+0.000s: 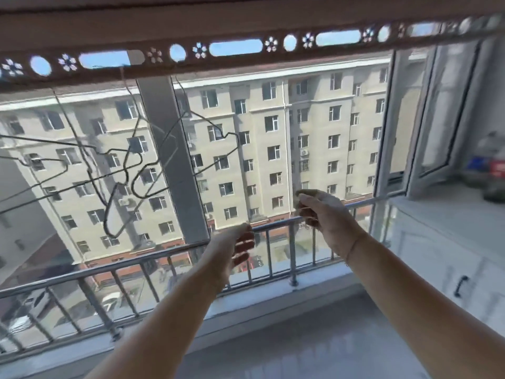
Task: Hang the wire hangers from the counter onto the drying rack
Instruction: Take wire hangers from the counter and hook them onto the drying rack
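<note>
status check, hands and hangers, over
Left hand loosely curled, nothing seen in it. Right hand curled, hold unclear. Hangers hooked on rack, up left of both hands. Nothing seen in the way.

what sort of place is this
Probably an enclosed balcony of an upper-floor flat: a perforated drying rack overhead with wire hangers on it, a metal railing along the windows, and an apartment block opposite.

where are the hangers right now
In the head view the hangers hang on the left side from the rack overhead, above and to the left of the left hand.
</note>
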Demonstrator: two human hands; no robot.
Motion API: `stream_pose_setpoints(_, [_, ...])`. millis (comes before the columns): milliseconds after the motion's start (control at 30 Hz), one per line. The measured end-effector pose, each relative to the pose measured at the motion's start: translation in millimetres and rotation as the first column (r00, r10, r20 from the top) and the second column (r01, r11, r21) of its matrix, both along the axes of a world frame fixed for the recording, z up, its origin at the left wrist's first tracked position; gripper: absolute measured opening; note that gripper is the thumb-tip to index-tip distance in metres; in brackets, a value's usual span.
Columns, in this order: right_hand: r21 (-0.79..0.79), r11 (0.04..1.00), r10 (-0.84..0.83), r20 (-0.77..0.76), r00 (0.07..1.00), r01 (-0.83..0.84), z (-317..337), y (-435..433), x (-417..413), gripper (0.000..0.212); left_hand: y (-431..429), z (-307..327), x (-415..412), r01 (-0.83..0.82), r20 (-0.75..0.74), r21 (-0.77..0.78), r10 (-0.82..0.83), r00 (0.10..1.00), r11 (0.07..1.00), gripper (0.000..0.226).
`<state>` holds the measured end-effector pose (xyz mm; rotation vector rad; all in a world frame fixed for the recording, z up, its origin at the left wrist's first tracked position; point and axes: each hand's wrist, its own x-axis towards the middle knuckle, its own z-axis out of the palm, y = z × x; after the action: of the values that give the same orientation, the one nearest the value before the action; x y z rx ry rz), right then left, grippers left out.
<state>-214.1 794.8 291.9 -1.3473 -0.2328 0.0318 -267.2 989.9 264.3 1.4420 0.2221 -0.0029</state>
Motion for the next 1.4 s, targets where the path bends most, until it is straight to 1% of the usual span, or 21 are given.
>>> stream_pose_setpoints(67, [-0.054,0.996,-0.07,0.031,0.997,0.071,-5,-27,7,0.012,-30,-2,10,0.065,0.049,0.089,-0.07,0.996,0.994,0.017])
stream_pose_setpoints(133, [-0.104,0.984,-0.136,0.067,0.988,0.142,-12,-58,15,0.02,-63,-6,20,0.137,0.106,0.175,-0.157,0.982,0.975,0.015])
stream_pose_setpoints(200, [-0.138,0.968,-0.199,0.098,0.975,0.211,-20,-93,20,0.025,-98,-11,29,0.201,0.151,0.247,-0.242,0.958,0.948,0.018])
stream_pose_setpoints(300, [-0.166,0.939,-0.278,0.139,0.95,0.3,-32,-151,25,0.024,-158,-18,44,0.266,0.204,0.327,-0.342,0.917,0.907,0.028])
stream_pose_setpoints(400, [-0.231,0.888,-0.367,0.164,0.916,0.397,-46,-218,29,0.024,-224,-24,58,0.32,0.234,0.37,-0.421,0.877,0.872,0.029])
stream_pose_setpoints(600, [-0.349,0.766,-0.518,0.164,0.84,0.54,-80,-360,24,0.025,-364,-50,81,0.427,0.227,0.432,-0.554,0.801,0.795,0.028])
stream_pose_setpoints(767, [-0.423,0.678,-0.626,0.098,0.774,0.601,-115,-468,7,0.027,-471,-84,94,0.511,0.197,0.438,-0.634,0.748,0.74,0.029])
stream_pose_setpoints(933, [-0.493,0.576,-0.741,0.024,0.672,0.652,-160,-561,-18,0.025,-561,-120,106,0.62,0.113,0.427,-0.719,0.686,0.658,0.024])
stream_pose_setpoints(1100, [-0.539,0.497,-0.835,-0.084,0.544,0.68,-197,-632,-36,0.028,-631,-145,124,0.682,0.039,0.452,-0.777,0.629,0.575,0.026])
stream_pose_setpoints(1267, [-0.556,0.402,-0.91,-0.151,0.387,0.728,-226,-697,-33,0.022,-701,-166,156,0.732,0.021,0.463,-0.832,0.555,0.5,0.023])
stream_pose_setpoints(1400, [-0.59,0.326,-0.944,-0.162,0.287,0.738,-233,-749,-22,0.025,-758,-173,182,0.78,0.019,0.462,-0.884,0.468,0.423,0.024])
